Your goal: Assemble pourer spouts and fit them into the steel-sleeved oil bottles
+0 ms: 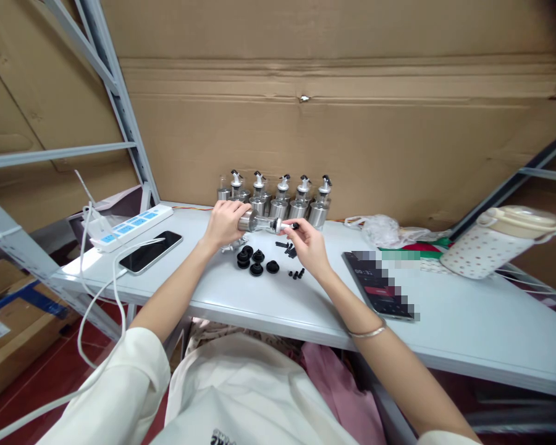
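My left hand (pixel 226 221) is wrapped round the steel base of a glass oil bottle (pixel 262 223), which lies on its side in the air with its neck to the right. At that neck, my right hand (pixel 307 241) pinches a pourer spout (pixel 287 227) with a black tip. Whether the spout is fully seated I cannot tell. Below the hands lie several black rubber stoppers (pixel 256 269), several small black caps (pixel 297 274) and thin black pieces (pixel 287 248). Something clear or silvery, partly hidden, rests under my left hand.
Several oil bottles (pixel 319 212) with pourers stand along the cardboard wall. To the left are a phone (pixel 152 252), a power strip (pixel 134 228) and white cables. On the right lie a second phone (pixel 375 284), plastic bags (pixel 384 231) and a dotted jug (pixel 477 247).
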Demonstrator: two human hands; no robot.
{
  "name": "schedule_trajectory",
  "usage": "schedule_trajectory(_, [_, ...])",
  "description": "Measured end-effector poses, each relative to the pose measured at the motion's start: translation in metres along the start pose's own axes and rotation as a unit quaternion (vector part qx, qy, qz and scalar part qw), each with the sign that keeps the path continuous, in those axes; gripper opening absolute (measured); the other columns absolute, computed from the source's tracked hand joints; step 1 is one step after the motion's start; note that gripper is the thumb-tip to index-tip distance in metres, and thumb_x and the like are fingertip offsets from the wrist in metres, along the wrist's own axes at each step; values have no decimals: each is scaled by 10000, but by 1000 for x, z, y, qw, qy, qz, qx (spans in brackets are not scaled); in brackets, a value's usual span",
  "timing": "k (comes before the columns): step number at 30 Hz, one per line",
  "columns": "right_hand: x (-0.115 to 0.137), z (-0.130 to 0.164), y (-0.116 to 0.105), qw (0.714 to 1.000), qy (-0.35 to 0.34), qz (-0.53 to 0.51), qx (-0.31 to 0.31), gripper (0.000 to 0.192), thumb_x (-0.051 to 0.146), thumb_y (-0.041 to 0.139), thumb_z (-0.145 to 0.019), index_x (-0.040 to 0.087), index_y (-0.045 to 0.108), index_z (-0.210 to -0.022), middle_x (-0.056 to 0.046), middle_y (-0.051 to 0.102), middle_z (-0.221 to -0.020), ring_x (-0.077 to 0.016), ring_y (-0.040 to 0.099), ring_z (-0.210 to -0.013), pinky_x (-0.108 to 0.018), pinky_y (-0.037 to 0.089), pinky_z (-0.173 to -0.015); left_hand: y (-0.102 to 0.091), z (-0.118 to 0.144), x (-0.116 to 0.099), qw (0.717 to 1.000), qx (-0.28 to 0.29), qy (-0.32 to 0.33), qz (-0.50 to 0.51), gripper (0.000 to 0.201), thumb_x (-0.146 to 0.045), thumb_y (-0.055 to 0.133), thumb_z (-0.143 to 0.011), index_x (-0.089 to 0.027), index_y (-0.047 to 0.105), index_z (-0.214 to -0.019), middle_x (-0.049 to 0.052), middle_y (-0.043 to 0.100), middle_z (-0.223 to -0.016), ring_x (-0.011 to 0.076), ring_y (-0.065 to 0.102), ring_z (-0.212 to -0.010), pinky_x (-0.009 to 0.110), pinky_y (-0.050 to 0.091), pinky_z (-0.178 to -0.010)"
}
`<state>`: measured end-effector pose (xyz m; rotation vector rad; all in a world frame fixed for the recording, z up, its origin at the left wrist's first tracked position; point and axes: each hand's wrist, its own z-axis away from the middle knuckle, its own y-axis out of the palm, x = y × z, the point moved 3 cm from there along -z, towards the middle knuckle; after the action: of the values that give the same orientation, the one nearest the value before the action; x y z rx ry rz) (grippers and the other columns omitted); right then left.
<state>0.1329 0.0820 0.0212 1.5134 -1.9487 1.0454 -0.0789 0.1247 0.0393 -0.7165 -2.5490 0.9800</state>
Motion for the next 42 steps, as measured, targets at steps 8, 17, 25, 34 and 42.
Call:
schedule_trajectory(8, [4,0,2,999,-16,49,-12,203,374,546,-855,196,619,-920,-54,735,-798,-197,679,-757,-282,457,-660,0,0,-4,1000,18,-3,-20,424,-171,587,-669,-192,566,-1093,66,669,-1030,257,593,-945,384,347,-818])
schedule_trajectory(17, [9,1,6,997,-38,52,-41,213,388,541,-857,199,625,-911,-63,736,-804,-202,691,-749,-285,497,-654,-1,0,-7,1000,-7,-16,-21,414,-184,578,-682,-191,575,-1096,66,674,-1018,253,598,-926,381,349,-822])
schedule_trajectory(25, [4,-3,9,999,-32,16,-3,281,431,552,-852,210,628,-1007,-74,732,-918,-215,689,-846,-352,525,-784,1,0,4,999,-5,-42,13,423,-167,630,-668,-192,571,-1086,71,664,-1057,263,595,-996,387,360,-906])
schedule_trajectory(34, [-9,-7,1,998,-13,-57,-37,371,480,515,-865,209,544,-1116,-102,684,-1014,-202,670,-853,-387,524,-806,34,18,77,889,-189,-346,231,670,-312,780,-640,-182,405,-1180,107,582,-1166,277,565,-1095,393,437,-950])
schedule_trajectory(42, [-9,-8,0,998,-11,-48,-32,380,511,486,-873,214,542,-1102,-89,683,-975,-196,657,-832,-370,513,-764,72,32,106,863,-163,-337,339,618,-249,690,-693,-172,331,-1190,154,454,-1289,258,445,-1253,406,312,-1096])
